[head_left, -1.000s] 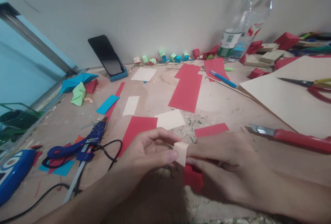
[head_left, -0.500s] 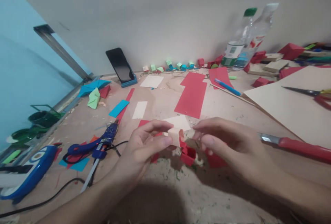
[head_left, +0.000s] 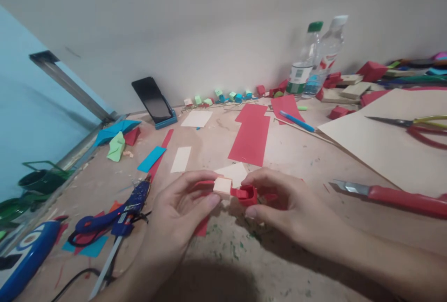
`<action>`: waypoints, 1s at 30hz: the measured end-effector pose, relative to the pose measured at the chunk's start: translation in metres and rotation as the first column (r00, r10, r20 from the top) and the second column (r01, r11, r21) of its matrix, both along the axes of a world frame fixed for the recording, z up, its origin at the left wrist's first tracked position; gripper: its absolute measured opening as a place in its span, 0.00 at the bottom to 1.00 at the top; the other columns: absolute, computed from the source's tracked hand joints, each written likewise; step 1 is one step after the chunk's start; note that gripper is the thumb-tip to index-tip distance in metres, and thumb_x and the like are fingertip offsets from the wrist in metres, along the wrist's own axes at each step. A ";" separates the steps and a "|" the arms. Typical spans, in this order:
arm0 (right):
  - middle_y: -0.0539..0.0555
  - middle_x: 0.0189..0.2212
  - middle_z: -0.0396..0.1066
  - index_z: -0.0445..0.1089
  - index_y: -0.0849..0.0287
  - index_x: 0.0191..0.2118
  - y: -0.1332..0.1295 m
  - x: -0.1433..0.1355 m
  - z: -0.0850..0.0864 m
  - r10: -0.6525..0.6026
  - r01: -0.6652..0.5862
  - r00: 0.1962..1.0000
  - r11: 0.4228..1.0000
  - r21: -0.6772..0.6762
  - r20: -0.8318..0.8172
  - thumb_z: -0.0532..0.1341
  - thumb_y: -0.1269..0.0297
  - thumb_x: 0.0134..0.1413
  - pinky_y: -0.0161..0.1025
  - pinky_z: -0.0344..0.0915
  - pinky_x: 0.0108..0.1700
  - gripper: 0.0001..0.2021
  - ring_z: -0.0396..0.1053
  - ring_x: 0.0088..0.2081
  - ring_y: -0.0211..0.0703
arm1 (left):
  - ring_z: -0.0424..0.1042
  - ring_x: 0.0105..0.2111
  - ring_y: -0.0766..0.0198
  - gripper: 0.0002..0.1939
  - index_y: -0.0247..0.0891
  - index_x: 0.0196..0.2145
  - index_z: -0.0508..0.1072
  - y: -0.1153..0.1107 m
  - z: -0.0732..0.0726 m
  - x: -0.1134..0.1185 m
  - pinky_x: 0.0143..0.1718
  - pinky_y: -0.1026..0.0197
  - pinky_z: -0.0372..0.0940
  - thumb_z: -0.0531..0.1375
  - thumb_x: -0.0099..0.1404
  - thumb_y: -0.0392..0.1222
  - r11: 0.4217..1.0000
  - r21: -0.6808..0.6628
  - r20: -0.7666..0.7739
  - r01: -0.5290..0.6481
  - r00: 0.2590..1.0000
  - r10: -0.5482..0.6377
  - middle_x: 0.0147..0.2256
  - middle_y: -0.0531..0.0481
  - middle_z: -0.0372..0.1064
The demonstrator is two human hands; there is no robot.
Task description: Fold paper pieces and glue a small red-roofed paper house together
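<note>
Between the thumb and fingers of my left hand is a small cream paper box. A small red paper box adjoins its right side through a red strip. My right hand pinches that red box, its thumb below and fingers above. Behind the fingertips a cream paper sheet lies on the table, with red paper partly hidden under my left hand. Small green and pale scraps are scattered below the hands.
At the left lie a blue glue gun and a phone on a stand. A red-handled cutter, scissors and a large cream sheet are at the right. Bottles stand behind red sheets.
My right hand has moved in and taken hold of the red box, which has swung up level with the cream box. The camera view has shifted slightly.
</note>
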State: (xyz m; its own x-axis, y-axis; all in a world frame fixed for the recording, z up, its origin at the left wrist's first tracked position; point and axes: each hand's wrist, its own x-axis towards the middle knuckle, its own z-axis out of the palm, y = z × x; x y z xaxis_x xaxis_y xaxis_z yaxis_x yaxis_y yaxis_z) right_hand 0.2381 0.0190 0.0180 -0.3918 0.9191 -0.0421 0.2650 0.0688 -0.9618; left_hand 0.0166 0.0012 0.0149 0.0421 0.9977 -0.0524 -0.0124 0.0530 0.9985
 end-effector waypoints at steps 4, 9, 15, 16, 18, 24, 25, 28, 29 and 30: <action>0.53 0.44 0.80 0.75 0.57 0.48 0.000 -0.003 0.000 0.014 -0.016 1.000 0.998 -0.054 -0.024 0.66 0.73 0.57 0.40 0.71 0.43 0.13 0.77 0.42 0.43 | 0.79 0.45 0.60 0.10 0.44 0.44 0.81 -0.001 0.002 0.003 0.46 0.64 0.74 0.71 0.63 0.40 1.000 0.028 -0.045 0.008 0.999 -0.007 0.44 0.51 0.79; 0.50 0.37 0.81 0.77 0.57 0.47 -0.005 -0.006 -0.008 0.100 -0.101 0.995 0.987 -0.123 -0.009 0.64 0.75 0.59 0.38 0.70 0.40 0.12 0.77 0.38 0.41 | 0.80 0.42 0.58 0.08 0.46 0.40 0.82 -0.004 0.003 0.009 0.42 0.62 0.76 0.71 0.62 0.38 1.000 0.030 -0.125 0.006 0.992 -0.002 0.43 0.51 0.80; 0.50 0.38 0.81 0.80 0.55 0.50 -0.005 -0.005 -0.008 0.119 -0.125 0.991 0.988 -0.092 -0.064 0.64 0.78 0.59 0.38 0.70 0.42 0.18 0.76 0.39 0.41 | 0.78 0.44 0.53 0.11 0.53 0.39 0.85 -0.010 0.002 0.008 0.48 0.56 0.72 0.71 0.61 0.37 0.938 0.333 -0.471 0.097 0.879 0.076 0.41 0.51 0.81; 0.50 0.40 0.81 0.81 0.54 0.49 -0.004 -0.005 -0.008 0.115 -0.122 0.990 0.990 -0.073 -0.084 0.64 0.78 0.58 0.38 0.70 0.43 0.17 0.76 0.41 0.41 | 0.78 0.44 0.53 0.12 0.54 0.41 0.85 -0.010 0.001 0.008 0.48 0.56 0.72 0.71 0.61 0.36 0.921 0.369 -0.498 0.120 0.863 0.087 0.41 0.51 0.81; 0.51 0.45 0.80 0.82 0.54 0.48 -0.003 -0.004 -0.009 0.113 -0.119 0.987 0.992 -0.042 -0.115 0.65 0.78 0.58 0.38 0.70 0.46 0.16 0.76 0.45 0.42 | 0.78 0.43 0.54 0.14 0.54 0.42 0.84 -0.011 0.001 0.008 0.48 0.58 0.71 0.71 0.61 0.35 0.900 0.407 -0.529 0.157 0.843 0.092 0.41 0.51 0.81; 0.51 0.33 0.80 0.77 0.59 0.49 -0.004 -0.006 -0.012 0.012 -0.024 0.997 0.987 -0.161 -0.077 0.67 0.74 0.56 0.38 0.71 0.37 0.14 0.78 0.35 0.43 | 0.77 0.46 0.53 0.12 0.53 0.43 0.85 -0.010 0.001 0.008 0.53 0.57 0.68 0.71 0.62 0.37 0.920 0.363 -0.574 0.149 0.813 0.095 0.43 0.51 0.80; 0.50 0.31 0.79 0.76 0.60 0.47 -0.004 -0.007 -0.011 -0.013 -0.003 0.996 0.983 -0.181 -0.089 0.68 0.74 0.55 0.38 0.70 0.35 0.13 0.78 0.34 0.43 | 0.76 0.48 0.53 0.11 0.52 0.42 0.84 -0.010 0.000 0.008 0.55 0.57 0.67 0.71 0.63 0.38 0.926 0.355 -0.571 0.129 0.814 0.105 0.43 0.51 0.80; 0.48 0.29 0.77 0.71 0.59 0.41 -0.004 -0.007 -0.007 -0.047 0.019 0.987 0.985 -0.174 -0.155 0.69 0.72 0.54 0.35 0.70 0.33 0.10 0.77 0.33 0.41 | 0.76 0.49 0.53 0.09 0.51 0.43 0.84 -0.009 0.000 0.008 0.54 0.56 0.69 0.69 0.65 0.42 0.952 0.297 -0.533 0.072 0.840 0.103 0.47 0.51 0.79; 0.48 0.30 0.77 0.71 0.59 0.40 -0.004 -0.007 -0.006 -0.053 0.030 0.986 0.988 -0.149 -0.156 0.70 0.71 0.55 0.34 0.69 0.33 0.09 0.77 0.32 0.39 | 0.77 0.48 0.54 0.09 0.51 0.44 0.83 -0.008 0.000 0.008 0.51 0.57 0.71 0.69 0.65 0.43 0.966 0.253 -0.497 0.050 0.864 0.085 0.48 0.51 0.79; 0.48 0.31 0.77 0.72 0.59 0.38 -0.004 -0.006 -0.005 -0.061 0.045 0.988 0.993 -0.112 -0.143 0.70 0.70 0.55 0.34 0.69 0.33 0.07 0.76 0.31 0.38 | 0.78 0.46 0.55 0.10 0.50 0.44 0.83 -0.007 0.001 0.008 0.48 0.58 0.72 0.70 0.64 0.44 0.979 0.201 -0.452 0.030 0.890 0.065 0.49 0.51 0.79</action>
State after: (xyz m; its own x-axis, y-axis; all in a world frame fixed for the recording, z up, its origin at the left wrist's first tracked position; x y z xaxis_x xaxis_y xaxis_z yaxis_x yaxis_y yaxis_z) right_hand 0.2320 0.0154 0.0135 -0.3523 0.9317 -0.0887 0.1217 -0.0484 -0.9914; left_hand 0.0245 -0.0060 0.0157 0.0439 0.9898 0.1358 0.4452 -0.1411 0.8842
